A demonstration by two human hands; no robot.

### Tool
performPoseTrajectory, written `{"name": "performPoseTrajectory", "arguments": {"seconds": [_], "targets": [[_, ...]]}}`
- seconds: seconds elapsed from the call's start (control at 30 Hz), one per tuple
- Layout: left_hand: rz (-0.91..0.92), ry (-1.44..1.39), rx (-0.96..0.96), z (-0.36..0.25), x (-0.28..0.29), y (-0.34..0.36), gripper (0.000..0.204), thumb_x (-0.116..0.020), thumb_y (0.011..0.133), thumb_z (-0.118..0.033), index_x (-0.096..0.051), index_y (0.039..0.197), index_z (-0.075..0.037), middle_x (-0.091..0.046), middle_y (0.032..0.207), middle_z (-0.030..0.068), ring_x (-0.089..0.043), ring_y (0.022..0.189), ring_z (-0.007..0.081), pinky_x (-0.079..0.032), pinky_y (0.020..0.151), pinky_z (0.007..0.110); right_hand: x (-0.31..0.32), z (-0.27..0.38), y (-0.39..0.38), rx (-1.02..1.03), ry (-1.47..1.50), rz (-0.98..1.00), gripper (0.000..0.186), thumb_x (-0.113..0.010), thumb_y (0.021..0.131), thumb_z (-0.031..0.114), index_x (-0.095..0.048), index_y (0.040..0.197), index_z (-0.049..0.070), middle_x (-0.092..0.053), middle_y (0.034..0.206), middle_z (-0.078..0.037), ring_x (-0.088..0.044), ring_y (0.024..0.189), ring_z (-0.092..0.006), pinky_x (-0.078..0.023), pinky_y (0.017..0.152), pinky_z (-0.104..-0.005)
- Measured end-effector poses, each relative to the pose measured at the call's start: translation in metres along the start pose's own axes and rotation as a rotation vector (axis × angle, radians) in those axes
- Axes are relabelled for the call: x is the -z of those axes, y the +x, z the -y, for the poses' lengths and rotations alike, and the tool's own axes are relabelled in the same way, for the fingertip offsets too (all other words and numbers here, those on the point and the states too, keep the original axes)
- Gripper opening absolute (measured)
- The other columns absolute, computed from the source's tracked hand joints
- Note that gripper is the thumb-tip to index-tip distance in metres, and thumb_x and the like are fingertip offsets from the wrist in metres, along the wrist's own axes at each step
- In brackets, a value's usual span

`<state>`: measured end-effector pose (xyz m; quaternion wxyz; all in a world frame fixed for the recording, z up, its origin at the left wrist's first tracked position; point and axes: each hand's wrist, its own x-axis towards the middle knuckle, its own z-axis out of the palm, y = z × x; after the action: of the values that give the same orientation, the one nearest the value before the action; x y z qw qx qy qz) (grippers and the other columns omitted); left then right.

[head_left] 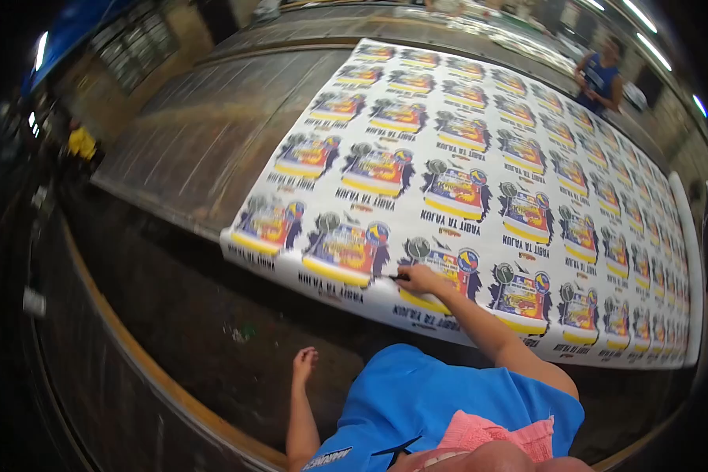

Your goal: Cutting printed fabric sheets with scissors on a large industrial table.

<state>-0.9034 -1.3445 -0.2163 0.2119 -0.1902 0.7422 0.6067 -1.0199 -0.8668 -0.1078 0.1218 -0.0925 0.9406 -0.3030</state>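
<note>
A wide white sheet [417, 153] printed with rows of colourful logos covers much of the long table. My right hand [422, 280] is over its near edge, with the fingers closed on a small dark tool [402, 276]. The tool's tip points left at the sheet; its exact kind is too small to make out. Off the table's near side, my left hand [305, 363] hangs in the air, apart from the sheet. Its fingers are loosely bent, and nothing shows in them.
The bare dark tabletop [204, 126] stretches left of the sheet. At the far right, a person in a blue sleeveless top [600, 79] stands by the table. A figure in yellow [81, 143] is at far left. Behind me runs another table with a wooden edge [126, 334].
</note>
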Motion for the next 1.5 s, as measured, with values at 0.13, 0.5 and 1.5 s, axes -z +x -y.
{"name": "performPoseTrajectory", "arguments": {"seconds": [0.13,0.5,1.5], "targets": [[0.151,0.051,0.174,-0.059,0.013,0.091,0.029,-0.055,0.100,-0.026,-0.060,0.125,-0.013,-0.068,0.114,0.0044,-0.066,0.099,0.0193,-0.051,0.084,0.038,-0.013,0.043,0.057,-0.009,-0.011,-0.006,0.032,-0.064,0.087,0.039,-0.065,0.103,0.011,-0.068,0.082,-0.019,-0.066,0.077,-0.0404,-0.052,0.070,-0.0491],[0.216,-0.636,0.374,-0.175,0.097,0.267,0.039,-0.056,0.089,-0.029,-0.051,0.123,-0.012,-0.045,0.142,0.0124,-0.036,0.137,0.0309,-0.035,0.107,0.058,-0.054,0.138,0.160,-0.177,0.107,-0.147,0.034,-0.060,0.091,0.036,-0.069,0.106,0.007,-0.069,0.096,-0.020,-0.066,0.092,-0.0382,-0.051,0.082,-0.0462],[0.790,0.061,-0.184,-0.287,0.234,0.290,0.031,-0.056,0.101,-0.039,-0.062,0.100,-0.008,-0.051,0.068,-0.0014,-0.046,0.057,0.0070,-0.039,0.052,0.024,-0.246,0.501,0.167,-0.400,1.353,-0.420,0.072,-0.057,0.089,0.066,-0.044,0.132,0.009,-0.061,0.085,-0.004,-0.057,0.072,-0.0093,-0.041,0.059,-0.0212]]}}
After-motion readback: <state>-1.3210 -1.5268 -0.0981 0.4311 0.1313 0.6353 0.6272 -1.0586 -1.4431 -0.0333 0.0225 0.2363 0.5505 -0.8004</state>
